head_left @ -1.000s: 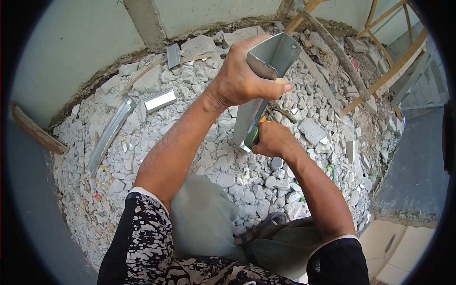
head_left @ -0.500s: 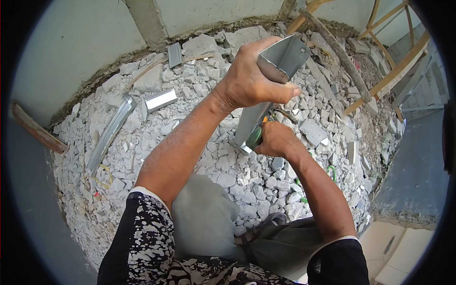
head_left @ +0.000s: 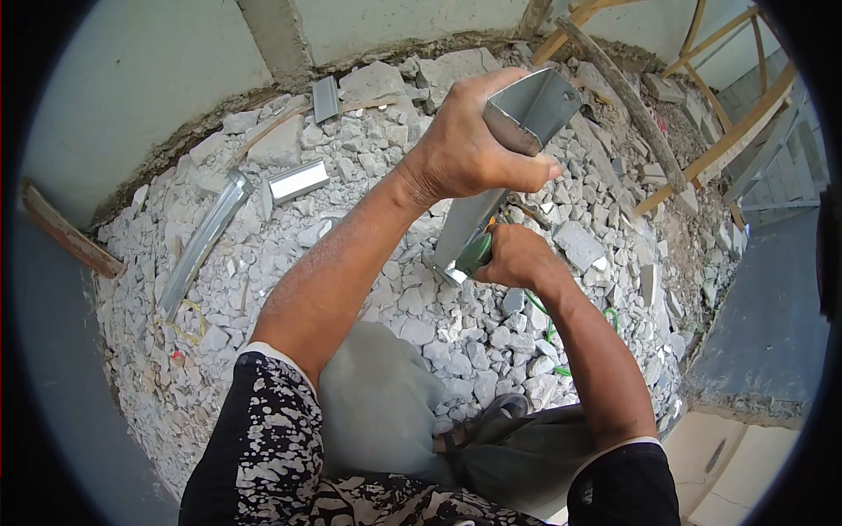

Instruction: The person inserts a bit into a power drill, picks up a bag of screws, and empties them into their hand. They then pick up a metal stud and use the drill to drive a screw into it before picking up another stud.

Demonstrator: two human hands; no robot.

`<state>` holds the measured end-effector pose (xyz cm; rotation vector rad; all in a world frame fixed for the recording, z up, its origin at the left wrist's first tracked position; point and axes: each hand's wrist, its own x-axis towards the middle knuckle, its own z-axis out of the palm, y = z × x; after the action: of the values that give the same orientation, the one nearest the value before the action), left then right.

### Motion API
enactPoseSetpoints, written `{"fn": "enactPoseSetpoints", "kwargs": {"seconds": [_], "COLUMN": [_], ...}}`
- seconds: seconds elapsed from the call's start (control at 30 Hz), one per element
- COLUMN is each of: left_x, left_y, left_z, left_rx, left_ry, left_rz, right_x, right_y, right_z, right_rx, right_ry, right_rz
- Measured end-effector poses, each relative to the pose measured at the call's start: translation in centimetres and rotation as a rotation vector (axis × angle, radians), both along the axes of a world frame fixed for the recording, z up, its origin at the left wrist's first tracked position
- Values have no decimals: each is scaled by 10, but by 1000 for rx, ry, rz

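My left hand point(head_left: 474, 136) is wrapped round the upper part of a grey metal channel point(head_left: 537, 101), its thumb pressed along the near side. The channel stands tilted, its open end facing up and its lower part reaching down to the rubble. Lower down, my right hand point(head_left: 522, 256) is closed on a green-handled tool point(head_left: 474, 254) with a bit of orange near its top. That tool lies against the channel's lower part. Its working end is hidden behind the channel and my fingers, so its exact kind cannot be made out.
Broken concrete rubble point(head_left: 412, 329) covers the ground. To the left lie a long metal channel point(head_left: 206, 241) and a short metal offcut point(head_left: 298, 181); another metal piece point(head_left: 325, 99) rests near the wall. Wooden poles point(head_left: 719, 145) lean at right. A green cord point(head_left: 550, 331) runs beside my right forearm.
The channel's top and my left hand have shifted slightly right. My right hand and the green tool have moved only a little. More of the green cord shows now.
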<state>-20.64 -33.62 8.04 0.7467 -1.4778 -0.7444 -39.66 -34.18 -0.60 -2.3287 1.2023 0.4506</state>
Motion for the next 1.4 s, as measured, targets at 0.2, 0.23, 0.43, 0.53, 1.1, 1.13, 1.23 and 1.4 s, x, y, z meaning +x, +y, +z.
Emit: {"fn": "enactPoseSetpoints", "kwargs": {"seconds": [0.2, 0.23, 0.43, 0.53, 1.1, 1.13, 1.23, 1.4], "left_x": [-3, -3, -8, -8, -31, -32, -29, -29], "left_y": [0, -1, -1, -2, 0, -2, -5, -3], "left_z": [2, 1, 1, 2, 7, 6, 5, 3], "left_rx": [23, 13, -8, 24, 75, 80, 33, 28], "left_ry": [-25, -22, -22, -42, -61, -58, -100, -78], "left_rz": [-5, -3, 12, 7, -49, -60, -34, -29], "right_x": [-3, -3, -3, -4, -24, -23, -21, -18], "right_y": [0, 0, 0, 1, 4, 5, 7, 8], "right_z": [-3, -5, -3, -4, -13, -13, -10, -10], "right_rx": [-7, -15, -7, -17, 2, -6, -13, -11], "right_ry": [-32, -22, 0, -5, -86, -75, -66, -40], "right_rz": [-6, -4, 24, 9, -17, -19, -20, -20]}}
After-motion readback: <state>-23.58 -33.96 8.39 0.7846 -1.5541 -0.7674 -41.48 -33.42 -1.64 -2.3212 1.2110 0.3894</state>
